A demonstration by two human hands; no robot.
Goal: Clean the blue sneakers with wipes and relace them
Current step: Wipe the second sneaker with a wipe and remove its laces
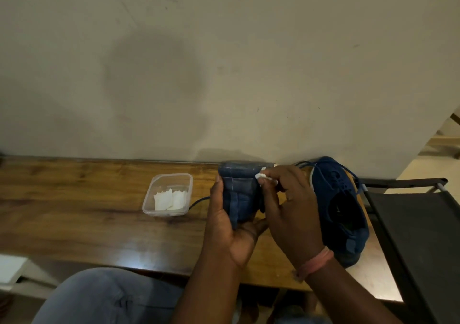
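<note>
My left hand (pixel 225 224) grips one blue sneaker (pixel 240 194) from below and holds it upright above the wooden table (pixel 87 214), heel end toward me. My right hand (pixel 286 209) pinches a small white wipe (pixel 262 177) against the sneaker's upper right edge. The second blue sneaker (pixel 344 211) lies on the table just right of my hands, its opening facing up and its blue lace (pixel 305 164) loose at the far end. My right wrist covers part of it.
A clear plastic tub (pixel 169 194) with folded white wipes stands left of the held sneaker. A dark cord (pixel 198 201) runs behind the tub. A dark chair (pixel 418 224) stands at the table's right end. A plain wall rises behind the table.
</note>
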